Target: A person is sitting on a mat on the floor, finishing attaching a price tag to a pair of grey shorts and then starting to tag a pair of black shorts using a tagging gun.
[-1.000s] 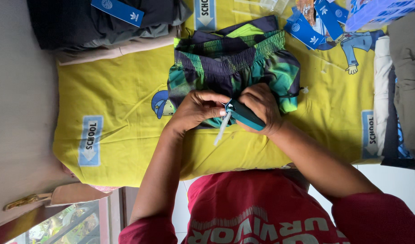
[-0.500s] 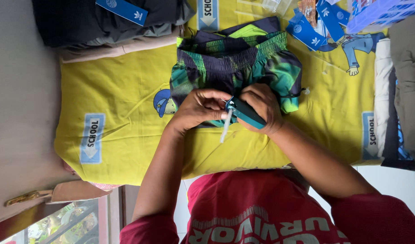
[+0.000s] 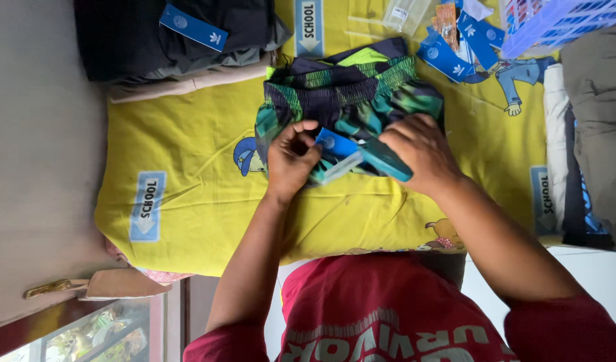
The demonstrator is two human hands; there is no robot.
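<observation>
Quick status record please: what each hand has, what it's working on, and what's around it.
left hand: pinches a blue hang tag
right hand: grips a teal tagging tool
garment: green and navy patterned shorts, folded, under both hands
surface: yellow printed cloth
left of garment: dark folded clothes
upper right: loose blue tags, lilac basket

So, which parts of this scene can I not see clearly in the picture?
Head view only:
- Teal tool: mostly covered by the right hand.
- Shorts: lower edge hidden under both hands.
- Blue tag: partly behind left hand fingers.
- Purple basket: cut by top edge.
</observation>
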